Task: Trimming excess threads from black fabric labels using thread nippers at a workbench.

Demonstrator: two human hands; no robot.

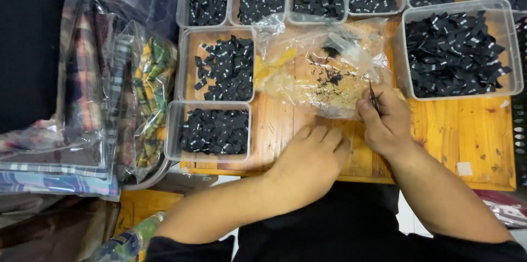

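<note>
Tweezers, thin and dark, sit pinched in the right hand at the near edge of a crumpled clear bag lying on the wooden bench. Going from the left: bagged plaid cloth is stacked beside the bench, then come clear tubs full of small black labels. The left hand lies flat, palm down, fingers together, holding nothing, just short of the bag. I judge the tweezers light, stiff and slippery, best gripped mid-shank; the bag is limp, crackly film that would slide unless pinned. Farther right stands a larger tub of labels.
</note>
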